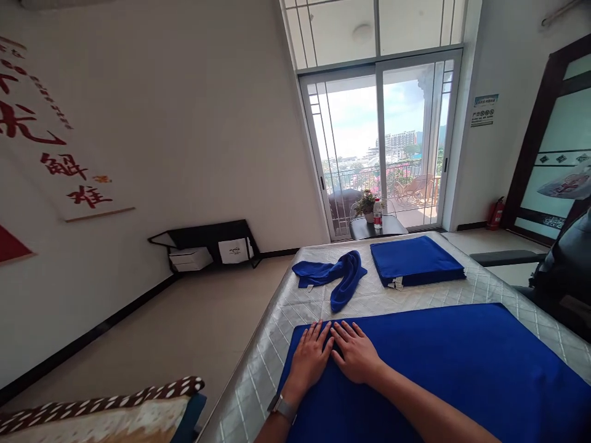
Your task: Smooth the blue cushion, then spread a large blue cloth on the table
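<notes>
A large blue cloth (443,351) lies spread flat over the near part of a quilted, silvery-white covered surface (258,369). My left hand (310,355) rests palm down near its far left corner, fingers stretched out. Beside it, my right hand (356,352) also lies flat on the cloth, with the two thumbs close together. Neither hand grips anything. Beyond my fingers is a crumpled, twisted blue cloth (346,274). To its right sits a neat stack of folded blue cloths (415,258) with white tags at the front edge.
A patterned cushion or bedding (115,412) is at the lower left. Past the far edge, a small black table (385,229) holds a potted plant (366,206) and a bottle (378,215). A black chair (566,277) stands on the right. A low black rack (212,237) is by the left wall.
</notes>
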